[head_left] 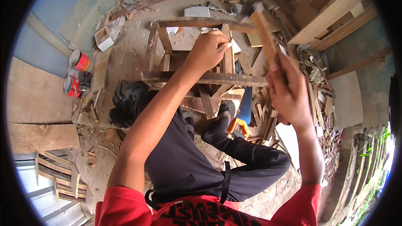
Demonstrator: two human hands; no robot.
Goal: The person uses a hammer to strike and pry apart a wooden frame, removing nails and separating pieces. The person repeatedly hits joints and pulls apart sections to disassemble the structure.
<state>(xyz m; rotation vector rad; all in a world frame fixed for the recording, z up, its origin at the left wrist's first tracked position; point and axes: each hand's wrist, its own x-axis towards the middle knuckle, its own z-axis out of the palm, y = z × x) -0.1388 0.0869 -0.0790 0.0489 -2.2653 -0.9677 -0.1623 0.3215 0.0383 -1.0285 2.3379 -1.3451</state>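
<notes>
Dirt floor [138, 27], messy: scrap wood [268, 119] strewn right, planks [328, 14] stacked upper right, paint cans [80, 60] and a small white box [104, 39] on the left. Black plastic bag [127, 98] lies just left of your leg; what looks like a saw [245, 105], blue with an orange handle, lies beyond your shoe [217, 125]. Slatted wood piece [63, 178] lower left, greenery [379, 142] at the right edge. Wooden frame [243, 78] sits on the floor ahead of you, past your feet, front rail facing you. Your left hand [208, 51] is at its right-hand crossbar [228, 60], fingers curled in, thumb and forefinger pinched together; small pale bit shows by the fingertips, cannot tell if it's held or what it is. Your right hand [288, 88] is wrapped tight around the wooden handle of a hammer [264, 32], raised at the frame's right side, head up and blurred, apart from your left hand.
</notes>
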